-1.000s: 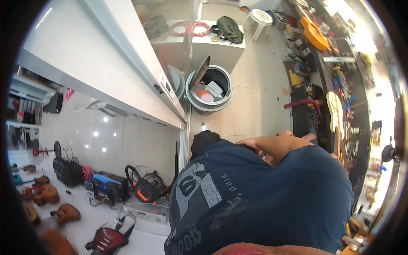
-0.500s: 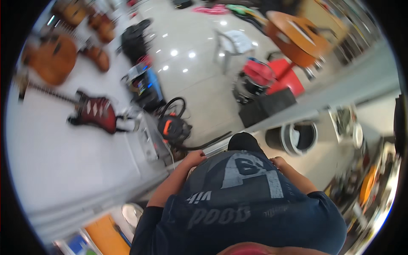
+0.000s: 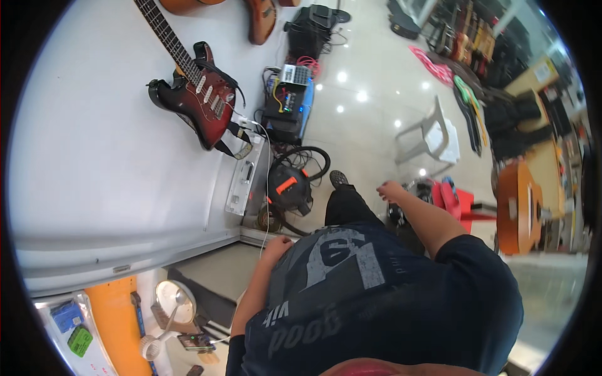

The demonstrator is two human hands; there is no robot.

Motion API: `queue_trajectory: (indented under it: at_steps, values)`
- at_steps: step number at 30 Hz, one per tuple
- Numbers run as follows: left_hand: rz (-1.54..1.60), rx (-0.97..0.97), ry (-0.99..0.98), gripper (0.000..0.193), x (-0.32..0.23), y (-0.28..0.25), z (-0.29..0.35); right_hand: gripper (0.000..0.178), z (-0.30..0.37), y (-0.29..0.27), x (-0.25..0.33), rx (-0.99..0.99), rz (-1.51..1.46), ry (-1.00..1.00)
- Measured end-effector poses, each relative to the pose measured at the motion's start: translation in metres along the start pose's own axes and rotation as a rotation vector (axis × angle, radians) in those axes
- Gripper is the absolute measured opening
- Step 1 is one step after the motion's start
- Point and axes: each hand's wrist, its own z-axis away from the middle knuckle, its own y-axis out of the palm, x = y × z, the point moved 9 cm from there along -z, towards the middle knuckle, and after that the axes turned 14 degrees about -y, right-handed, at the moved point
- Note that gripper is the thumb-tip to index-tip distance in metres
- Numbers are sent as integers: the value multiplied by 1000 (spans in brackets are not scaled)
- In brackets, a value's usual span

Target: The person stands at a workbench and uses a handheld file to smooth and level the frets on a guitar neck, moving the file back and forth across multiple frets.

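My left hand [image 3: 276, 247] hangs beside the side of my dark printed shirt, low in the view, close to a doorway edge. Its fingers are partly hidden, and nothing shows in it. Stretched forward over the tiled floor, my right hand [image 3: 390, 190] has its fingers loosely bent and a little apart, holding nothing. Between the hands and ahead, my shoe [image 3: 338, 179] stands on the floor. A black and orange vacuum cleaner [image 3: 290, 186] with a curved hose is the nearest object to my left hand. Black and red items [image 3: 446, 198] lie near my right hand.
A dark red electric guitar [image 3: 210, 113] is on the white surface at left. Behind the vacuum stands a box of cabled equipment [image 3: 288, 103]. Ahead right are a grey plastic chair [image 3: 437, 141] and an acoustic guitar [image 3: 519, 210]. A silver case [image 3: 241, 185] stands beside the vacuum.
The view has swung to the right and my body has moved forward through the doorway. My right hand has moved away from my body and forward; the left stays near my side.
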Motion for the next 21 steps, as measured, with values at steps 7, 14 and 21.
queue_trajectory:
  at_steps: [7,14,21]
  values:
    - [467,-147,-144,36,-89,-46,-128,30,-311,-13,190,72,186,-469]
    - [663,-151,-289,33,-180,-146,-197,30,-512,-11,305,-129,346,-703]
    - [751,-486,-374,27,-186,-184,-245,26,-630,7,385,-117,268,-652]
